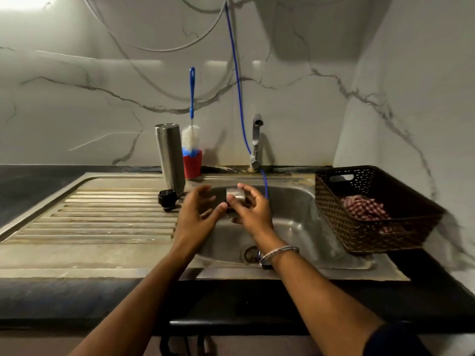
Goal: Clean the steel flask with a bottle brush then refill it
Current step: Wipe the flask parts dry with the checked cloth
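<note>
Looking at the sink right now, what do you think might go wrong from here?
1. The right hand holds the steel cap over the sink basin in a fingertip grip; it could slip and drop toward the drain.
2. The steel flask stands upright at the basin's edge, close to the left hand; a careless reach might topple it.
3. The black stopper rests on the ridged drainboard and may roll.

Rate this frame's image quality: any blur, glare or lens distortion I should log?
Head view: dim, greenish light; a blown-out patch at the top left corner; wide-angle bending of the counter edges; motion blur on the left hand, right hand and the steel cap they handle; the basket smears at its right edge; flask and bottle brush read sharply.
</note>
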